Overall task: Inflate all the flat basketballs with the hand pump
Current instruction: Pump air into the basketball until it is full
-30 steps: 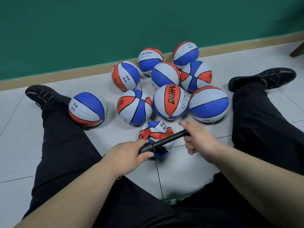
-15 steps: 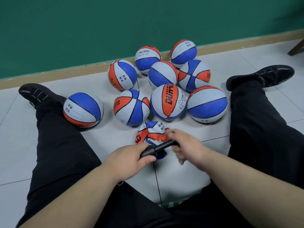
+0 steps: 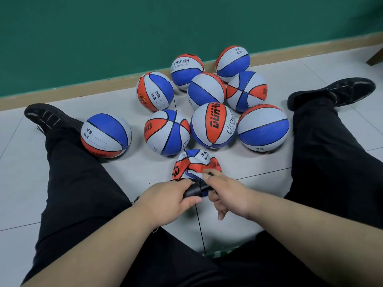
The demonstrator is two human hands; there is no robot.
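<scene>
Whereas a second ago the hands stood apart with the rod drawn out, the hand pump [image 3: 194, 189] now sits pushed in, and the right hand [image 3: 227, 195] has come just beside the left hand [image 3: 169, 200]. Left fingers curl round the black barrel, thumb on the near side. Right fingers wrap the handle. Just beyond both hands, the flat basketball [image 3: 195, 163] lies crumpled on the tiled floor [image 3: 132, 168], in front of the round basketballs [image 3: 213, 125].

Crumpled flat basketball [image 3: 194, 162] lies nearest; black hand pump [image 3: 193, 190] just before it; nine round basketballs [image 3: 213, 125] beyond
</scene>
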